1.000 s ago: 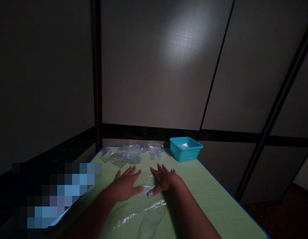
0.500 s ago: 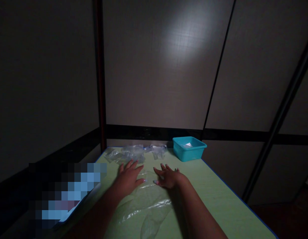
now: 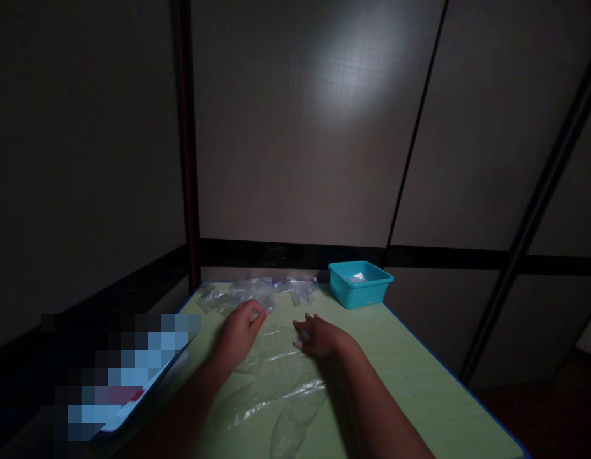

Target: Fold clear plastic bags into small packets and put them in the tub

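While hands press plastic (image 3: pixel 276 376), teal tub (image 3: pixel 360 285) holds something pale.

very dim throughout. one soft pool of light falls on the wall panel (image 3: pixel 352 70) toward 12 o'clock and fades outward. corners sink into near-black. faint glare glints on the plastic sheet (image 3: pixel 276 395) at 6 o'clock. straight lines bow near the edges.

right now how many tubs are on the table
1. A teal tub stands at the far right corner of the green table, beyond the right hand. None shows elsewhere, though the left side is dark and partly blurred.
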A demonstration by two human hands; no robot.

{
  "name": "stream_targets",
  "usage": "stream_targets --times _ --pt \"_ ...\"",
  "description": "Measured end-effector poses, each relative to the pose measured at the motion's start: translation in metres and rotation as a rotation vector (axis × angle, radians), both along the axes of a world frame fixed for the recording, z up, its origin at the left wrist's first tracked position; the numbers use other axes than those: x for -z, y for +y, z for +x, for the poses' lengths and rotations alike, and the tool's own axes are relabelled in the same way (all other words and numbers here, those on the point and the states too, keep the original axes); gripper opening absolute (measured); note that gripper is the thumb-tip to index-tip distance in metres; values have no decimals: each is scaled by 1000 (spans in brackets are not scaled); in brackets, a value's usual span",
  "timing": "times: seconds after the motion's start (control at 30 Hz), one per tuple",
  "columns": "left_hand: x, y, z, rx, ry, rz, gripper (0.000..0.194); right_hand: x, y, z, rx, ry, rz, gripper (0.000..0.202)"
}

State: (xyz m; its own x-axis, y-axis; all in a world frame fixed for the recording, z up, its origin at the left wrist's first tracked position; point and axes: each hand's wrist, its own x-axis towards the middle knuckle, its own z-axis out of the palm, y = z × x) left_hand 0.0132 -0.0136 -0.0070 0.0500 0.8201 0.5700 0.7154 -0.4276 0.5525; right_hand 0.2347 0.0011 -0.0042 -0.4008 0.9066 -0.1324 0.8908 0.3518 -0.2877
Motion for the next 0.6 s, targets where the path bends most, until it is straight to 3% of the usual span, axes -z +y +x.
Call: stream_targets --times 0.2,0.37,0.47,0.6 --pt "9 0 6 92 109 -136 40 0 2 -5 -20 157 198 34" --pt "10 -10 12 196 329 -170 37 -3 5 -8 113 184 347 35" --pt "9 -13 10 125 457 -169 34 0 8 -3 245 140 378 34" --pt "3 -9 2 -128 552 -198 29 7 14 8 436 65 376 29"
